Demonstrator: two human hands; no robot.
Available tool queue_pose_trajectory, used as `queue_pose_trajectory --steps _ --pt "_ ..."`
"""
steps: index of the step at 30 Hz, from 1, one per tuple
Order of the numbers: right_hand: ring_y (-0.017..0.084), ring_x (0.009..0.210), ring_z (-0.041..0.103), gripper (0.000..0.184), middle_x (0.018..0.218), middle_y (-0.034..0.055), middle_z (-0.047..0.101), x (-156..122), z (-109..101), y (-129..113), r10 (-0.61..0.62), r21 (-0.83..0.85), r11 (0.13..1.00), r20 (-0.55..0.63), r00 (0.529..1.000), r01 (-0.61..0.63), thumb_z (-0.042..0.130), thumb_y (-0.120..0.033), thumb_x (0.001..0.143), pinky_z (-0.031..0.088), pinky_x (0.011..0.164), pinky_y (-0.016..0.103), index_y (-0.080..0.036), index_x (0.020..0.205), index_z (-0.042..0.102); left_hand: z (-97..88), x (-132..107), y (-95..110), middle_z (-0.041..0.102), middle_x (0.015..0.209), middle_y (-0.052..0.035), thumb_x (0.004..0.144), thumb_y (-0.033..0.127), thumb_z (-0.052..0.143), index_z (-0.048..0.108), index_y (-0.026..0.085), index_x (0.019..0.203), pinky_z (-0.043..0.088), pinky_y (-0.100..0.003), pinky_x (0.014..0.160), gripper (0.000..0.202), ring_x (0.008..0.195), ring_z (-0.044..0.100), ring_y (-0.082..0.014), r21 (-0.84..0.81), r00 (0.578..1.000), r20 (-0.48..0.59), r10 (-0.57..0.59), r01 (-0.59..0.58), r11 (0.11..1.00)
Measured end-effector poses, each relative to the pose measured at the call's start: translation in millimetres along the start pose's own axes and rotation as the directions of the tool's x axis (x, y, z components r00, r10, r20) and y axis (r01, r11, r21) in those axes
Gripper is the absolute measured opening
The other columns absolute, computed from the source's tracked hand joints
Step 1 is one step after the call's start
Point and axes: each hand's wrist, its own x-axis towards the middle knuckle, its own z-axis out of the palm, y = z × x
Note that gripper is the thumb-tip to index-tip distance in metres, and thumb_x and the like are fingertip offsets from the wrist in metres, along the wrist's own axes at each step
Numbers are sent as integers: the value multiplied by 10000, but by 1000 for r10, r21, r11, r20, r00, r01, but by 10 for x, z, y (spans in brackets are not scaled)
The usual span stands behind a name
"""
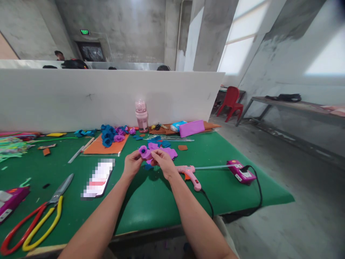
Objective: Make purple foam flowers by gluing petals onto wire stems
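Note:
My left hand (133, 164) pinches a small purple craft flower (143, 151) with a dark blue centre, held just above the green table. Close on its right, the fingers of my right hand (162, 162) are pressed together at the flower's edge, on what looks like a purple petal piece. Beyond both hands lie loose purple petals (170, 152) and blue petals (165, 144). Beside my right hand rests a pink glue gun (191, 173) with a long clear glue stick sticking out of its back.
Large scissors (55, 201) and a phone (99, 178) lie to the left. Finished blue flowers (107, 135) sit on an orange sheet (93, 146). A pink bottle (141, 116) stands against the white partition (113, 97). A purple power strip (240, 171) with a black cord is at right.

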Motion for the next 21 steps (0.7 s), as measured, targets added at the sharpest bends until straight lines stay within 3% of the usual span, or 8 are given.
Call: queue_pose_trajectory --steps 4,7,13,18,21 --pt "69 478 490 358 563 -46 563 -8 -1 -5 -9 8 1000 11 1000 9 701 -487 598 403 506 206 -184 733 567 5 -3 31 649 625 12 624 281 688 710 155 701 467 -250 627 149 609 580 -137 -37 999 34 -29 30 999" --pt "65 478 492 347 614 -28 600 3 3 -9 -21 11 1000 -10 1000 22 676 -485 627 408 503 205 -183 745 554 15 -4 50 659 605 1 619 312 714 699 141 751 483 -268 608 217 573 597 -144 -150 987 87 -134 146 978" --pt "72 469 489 314 633 -14 617 50 5 57 -91 -93 992 -132 987 79 629 -478 666 395 482 208 -189 741 532 17 12 58 672 642 -25 566 323 780 638 117 754 507 -290 580 313 539 612 -138 -381 936 157 -316 353 855" --pt "97 479 494 238 642 -2 615 77 -11 137 -127 -169 980 -131 983 104 585 -429 703 401 488 233 -197 740 550 -14 18 111 656 635 -7 570 281 788 617 130 708 476 -233 521 267 508 582 -96 -516 901 247 -357 434 739" --pt "115 511 503 188 652 0 610 53 -7 127 -230 -285 940 -117 966 189 560 -394 736 405 517 249 -206 735 555 -34 6 133 650 633 -13 590 270 780 632 125 710 462 -219 497 239 497 567 -87 -528 868 346 -356 494 691"
